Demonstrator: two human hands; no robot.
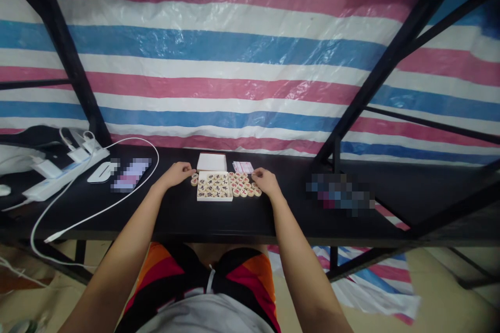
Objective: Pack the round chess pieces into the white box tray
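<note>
A shallow white box (214,199) on the black tabletop holds rows of round Chinese chess pieces (217,187) with black characters. My left hand (180,174) is at the box's left, fingers curled, tips by two loose pieces (194,180). On the other side, red-character pieces (244,192) lie in rows against the box's right wall. My right hand (266,182) is at their right edge, thumb and fingers drawn together over the outer pieces. Whatever either hand pinches is too small to make out. Behind the box lies its white lid (211,162).
Pinkish cards (243,167) lie behind the red pieces. To the left are a phone (132,174), a white power strip (58,177) and a looping white cable (105,207). A blurred-out item (339,192) is at the right, near a black metal frame (363,83). Striped sheeting (234,52) hangs behind.
</note>
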